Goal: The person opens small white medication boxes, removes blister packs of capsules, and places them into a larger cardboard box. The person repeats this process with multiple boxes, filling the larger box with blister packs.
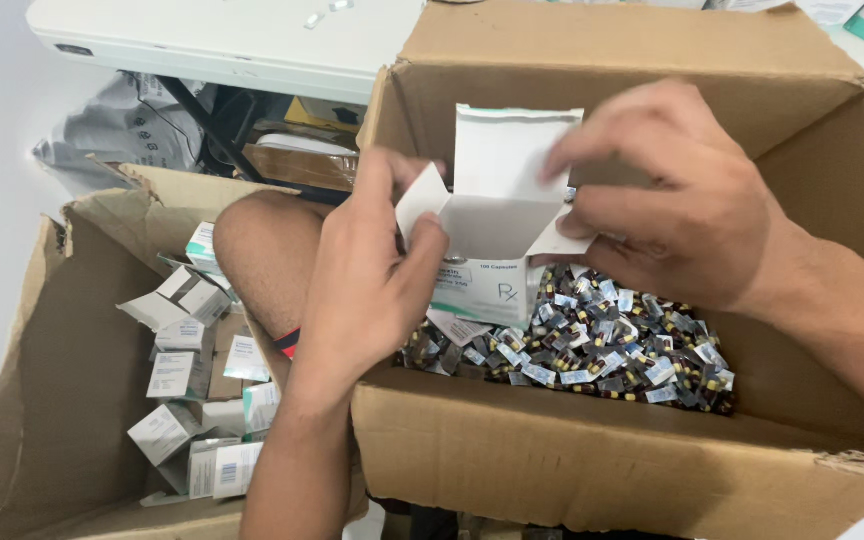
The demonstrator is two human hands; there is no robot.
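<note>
At frame centre, the left hand (367, 285) and right hand (677, 195) are both pinching the flaps of an open white medicine carton (497, 240), holding it over a cardboard box (592, 460) of blister strips (592, 345).

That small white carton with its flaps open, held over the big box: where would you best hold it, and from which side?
Grip the small white carton round its closed lower body, from the left side, much as the left hand does. The flat side walls look firm; the top flaps stand open and would probably bend. The right hand is at those flaps, above the capsule strips in the cardboard box.
</note>
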